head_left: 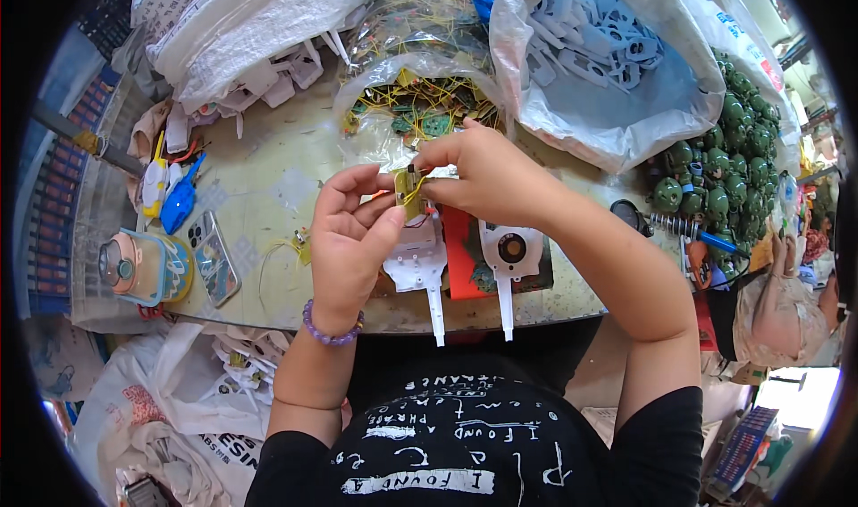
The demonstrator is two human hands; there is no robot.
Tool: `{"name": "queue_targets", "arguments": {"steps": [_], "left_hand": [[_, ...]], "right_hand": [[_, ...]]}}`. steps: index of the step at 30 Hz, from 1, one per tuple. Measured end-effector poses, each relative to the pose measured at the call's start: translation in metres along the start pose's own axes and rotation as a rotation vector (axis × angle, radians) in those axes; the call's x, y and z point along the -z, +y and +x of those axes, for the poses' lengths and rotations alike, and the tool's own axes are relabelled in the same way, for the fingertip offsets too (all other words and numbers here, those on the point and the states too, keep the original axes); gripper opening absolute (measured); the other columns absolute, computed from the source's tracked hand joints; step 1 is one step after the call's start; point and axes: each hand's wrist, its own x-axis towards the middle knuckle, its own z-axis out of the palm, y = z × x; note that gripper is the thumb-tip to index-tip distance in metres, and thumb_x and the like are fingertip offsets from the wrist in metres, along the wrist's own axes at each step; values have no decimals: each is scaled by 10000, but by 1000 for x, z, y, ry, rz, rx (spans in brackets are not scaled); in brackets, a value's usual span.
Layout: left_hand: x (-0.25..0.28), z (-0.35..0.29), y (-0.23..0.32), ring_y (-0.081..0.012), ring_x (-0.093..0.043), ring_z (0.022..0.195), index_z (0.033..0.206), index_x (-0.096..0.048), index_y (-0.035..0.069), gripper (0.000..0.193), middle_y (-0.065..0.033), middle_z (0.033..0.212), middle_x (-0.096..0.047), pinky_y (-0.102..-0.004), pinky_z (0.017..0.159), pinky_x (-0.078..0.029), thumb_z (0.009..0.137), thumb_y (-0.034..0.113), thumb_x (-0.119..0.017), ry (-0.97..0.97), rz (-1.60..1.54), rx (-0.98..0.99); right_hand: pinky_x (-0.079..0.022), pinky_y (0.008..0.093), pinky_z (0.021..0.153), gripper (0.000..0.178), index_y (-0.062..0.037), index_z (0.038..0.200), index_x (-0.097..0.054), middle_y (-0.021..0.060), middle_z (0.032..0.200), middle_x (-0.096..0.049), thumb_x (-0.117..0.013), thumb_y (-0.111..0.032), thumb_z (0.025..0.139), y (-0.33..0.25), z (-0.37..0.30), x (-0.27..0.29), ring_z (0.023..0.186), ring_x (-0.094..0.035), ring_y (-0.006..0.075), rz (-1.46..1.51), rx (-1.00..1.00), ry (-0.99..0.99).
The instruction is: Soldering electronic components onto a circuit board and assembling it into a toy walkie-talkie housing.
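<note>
Near the middle of the table my left hand (347, 234) is closed, its thumb and fingers pinching a small circuit board (410, 205) with yellow wires. My right hand (469, 169) reaches in from the right, fingertips closed at the board's upper end by a small dark part and the wires. Exactly what those fingertips grip is partly hidden. Just below the board lies a white plastic shell half (416, 266) with a narrow handle toward me. Beside it, on the right, is a second white shell half (527, 252) with a round black speaker (512, 248). A red pad (461, 261) shows between them.
Beyond my hands sits a clear bag of wired circuit boards (420, 114). Sacks of white parts (268, 83) and pale blue-white parts (594, 38) flank it. Green round parts (733, 167) and a screwdriver (715, 241) lie right; a phone (214, 259), cup (125, 264) and loose board (303, 246) left.
</note>
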Motion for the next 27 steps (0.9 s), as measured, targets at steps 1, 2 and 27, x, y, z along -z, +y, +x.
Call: {"name": "queue_targets", "arguments": {"steps": [1, 2, 27], "left_hand": [[-1, 1, 3, -164, -622, 1006, 1327, -456, -9, 487, -126, 1175, -585, -283, 902, -512, 878, -31, -642, -4, 79, -2], [-2, 2, 6, -161, -622, 995, 1338, -454, -5, 508, -118, 1161, -585, -278, 890, -515, 869, -49, -643, -13, 140, -16], [-18, -5, -2, -202, -637, 1042, 1210, -631, -14, 364, -117, 1126, -584, -316, 904, -523, 848, -52, -637, -6, 421, -161]], "right_hand": [[-260, 538, 1145, 206, -40, 979, -712, 114, 990, -705, -685, -193, 844, -4, -2, 2, 992, -658, 295, -19, -8, -7], [-256, 530, 1148, 199, -39, 975, -712, 118, 946, -710, -684, -191, 849, -7, -4, 5, 958, -666, 305, -55, -17, -20], [-490, 263, 755, 161, -8, 1023, -738, 44, 926, -679, -702, -34, 869, -16, -50, -3, 890, -615, 112, 563, 54, 198]]}}
